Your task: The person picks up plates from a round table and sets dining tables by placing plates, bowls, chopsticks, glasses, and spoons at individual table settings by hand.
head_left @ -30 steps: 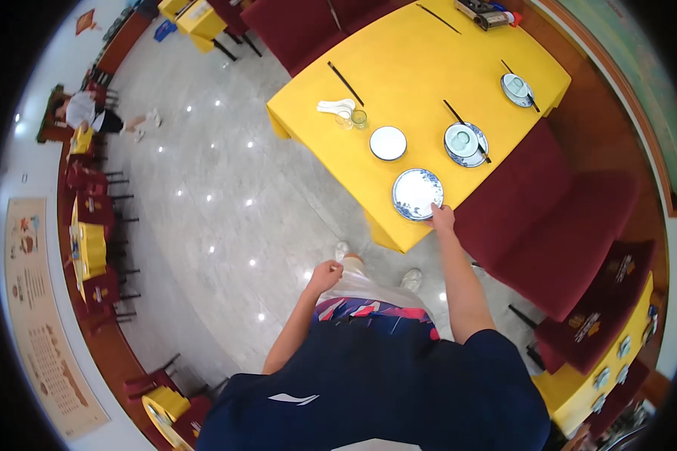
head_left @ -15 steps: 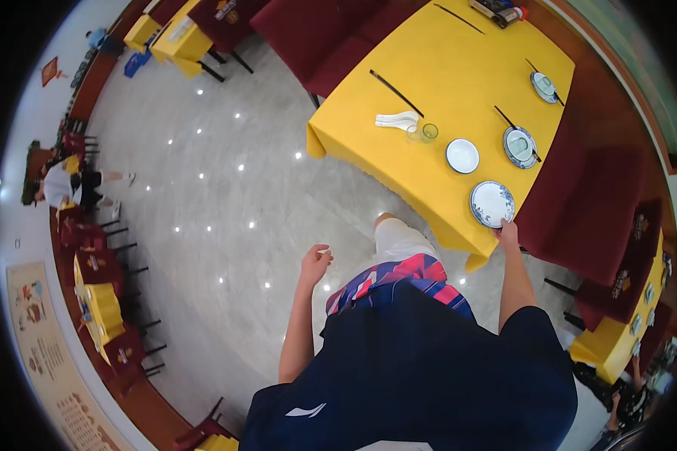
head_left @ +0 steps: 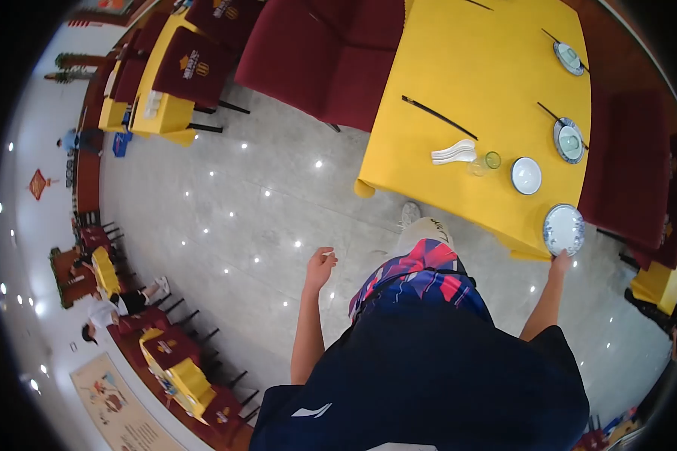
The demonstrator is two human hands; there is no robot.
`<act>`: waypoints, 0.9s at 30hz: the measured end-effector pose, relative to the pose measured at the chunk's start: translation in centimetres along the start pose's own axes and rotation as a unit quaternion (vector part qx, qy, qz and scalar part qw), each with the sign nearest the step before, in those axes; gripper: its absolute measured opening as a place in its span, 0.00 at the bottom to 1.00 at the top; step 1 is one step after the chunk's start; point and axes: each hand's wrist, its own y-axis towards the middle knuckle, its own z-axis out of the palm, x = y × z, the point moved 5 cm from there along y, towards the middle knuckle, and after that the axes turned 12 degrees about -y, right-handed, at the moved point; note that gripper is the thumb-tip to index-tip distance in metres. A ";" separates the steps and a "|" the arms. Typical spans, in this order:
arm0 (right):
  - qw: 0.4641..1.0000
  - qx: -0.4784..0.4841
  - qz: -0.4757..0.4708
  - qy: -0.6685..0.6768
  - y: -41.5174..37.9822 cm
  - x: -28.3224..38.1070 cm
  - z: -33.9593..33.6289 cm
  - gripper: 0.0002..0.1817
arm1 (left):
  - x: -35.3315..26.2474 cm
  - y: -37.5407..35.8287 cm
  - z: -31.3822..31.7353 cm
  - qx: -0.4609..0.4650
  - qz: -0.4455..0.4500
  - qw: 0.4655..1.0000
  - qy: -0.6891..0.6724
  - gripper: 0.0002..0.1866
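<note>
My right hand (head_left: 561, 260) grips the near rim of a white plate with a blue pattern (head_left: 564, 229), at the near right corner of the yellow-covered table (head_left: 459, 75). My left hand (head_left: 322, 268) hangs over the floor with its fingers apart and slightly curled, holding nothing. Beyond the plate stands a white bowl (head_left: 526, 176). Left of the bowl are a green glass (head_left: 493, 159), a clear glass (head_left: 477, 167) and white spoons (head_left: 453, 152). Dark chopsticks (head_left: 439, 117) lie behind the spoons. A plate with a glass on it (head_left: 569, 142) is at the right edge.
Dark red chairs (head_left: 323, 64) stand left of the table, and another chair (head_left: 630, 169) is on its right. A second set plate (head_left: 569, 58) sits farther back. Other tables and chairs (head_left: 169, 346) line the left side, where a person (head_left: 105, 310) is seen.
The view has turned, and the table appears farther right. The plate in my right hand now overlaps the table's corner and reaches past its edge. My left hand stays raised over the floor.
</note>
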 end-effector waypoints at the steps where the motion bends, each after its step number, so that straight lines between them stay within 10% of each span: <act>1: 0.999 -0.019 0.004 -0.029 -2.9 2.2 -0.4 0.28 | 1.0 0.9 -2.7 -0.014 -0.010 1.000 -0.004 0.15; 10: 0.991 -0.024 0.015 0.133 -15.4 11.0 4.4 0.19 | -0.4 15.5 -11.2 0.023 -0.099 0.995 -0.004 0.11; 19: 0.926 0.062 0.140 0.344 -31.5 13.3 23.3 0.15 | -28.6 40.9 -20.2 -0.116 0.381 0.910 0.117 0.14; 22: 0.929 0.074 0.169 0.321 -36.8 15.2 30.1 0.15 | -37.8 44.8 -21.9 -0.104 0.383 0.912 0.109 0.18; 24: 0.933 0.057 0.191 0.298 -38.4 15.0 34.2 0.15 | -41.5 46.1 -21.5 -0.194 0.487 0.796 0.303 0.31; 27: 0.949 0.068 0.166 0.261 -39.1 15.2 40.7 0.15 | -42.8 51.6 -20.0 -0.110 0.393 0.878 0.250 0.44</act>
